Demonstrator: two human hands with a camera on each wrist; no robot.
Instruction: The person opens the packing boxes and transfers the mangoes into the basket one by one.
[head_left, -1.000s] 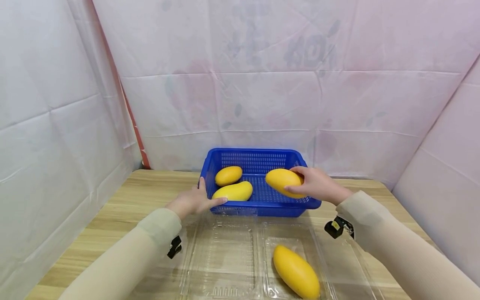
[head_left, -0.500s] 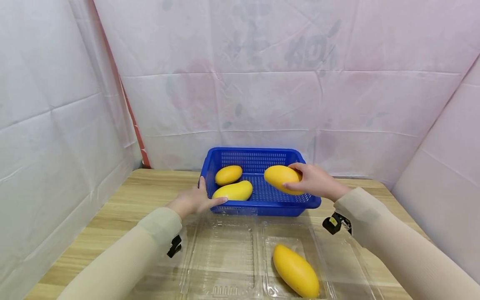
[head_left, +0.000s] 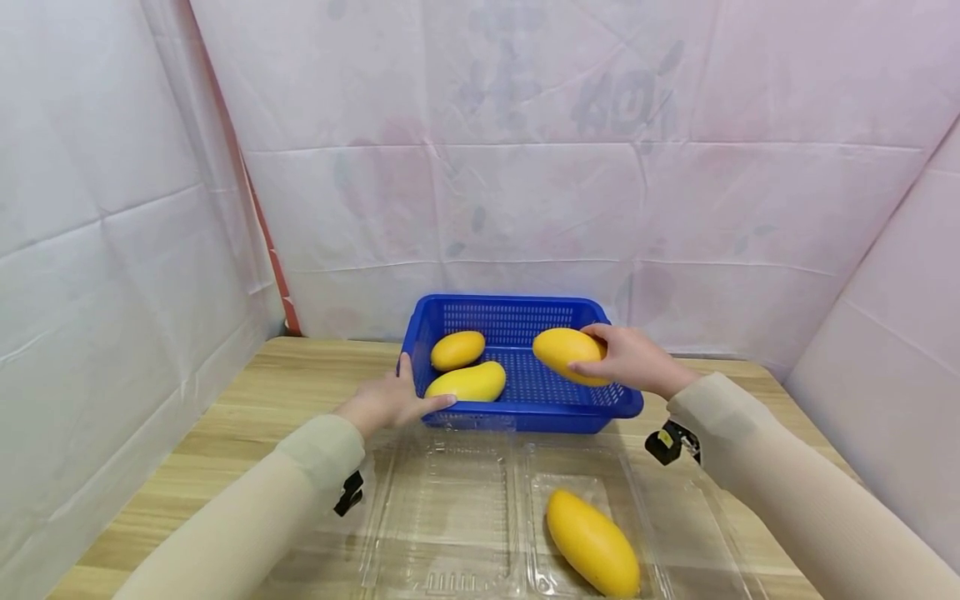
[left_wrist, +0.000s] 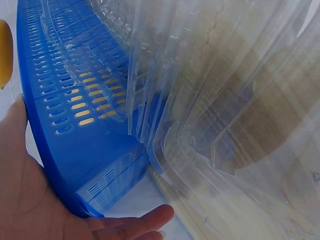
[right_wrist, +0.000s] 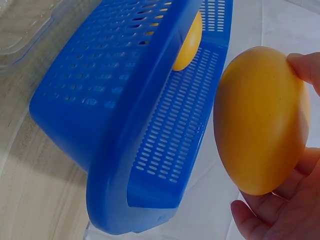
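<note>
A blue plastic basket (head_left: 513, 408) with slotted walls stands near the back of the table. My left hand (head_left: 386, 404) grips its front left corner, thumb over the front rim and fingers at the left side. Two yellow mangoes lie inside at the left: a rear mango (head_left: 457, 350) and a longer front mango (head_left: 468, 382). Over the basket's right part, my right hand (head_left: 633, 360) holds another mango (right_wrist: 262, 120) between thumb and fingers. Another mango (head_left: 592, 542) rests in a clear plastic clamshell box (head_left: 450, 521) in front of the basket.
The clear boxes lie spread with their lids across the front of the wooden table (head_left: 247, 400). White cloth sheets (head_left: 525, 192) hang behind the basket and along both sides.
My right hand has raised the mango slightly, shifting a little left and then back right. The left hand and basket stay practically where they were.
</note>
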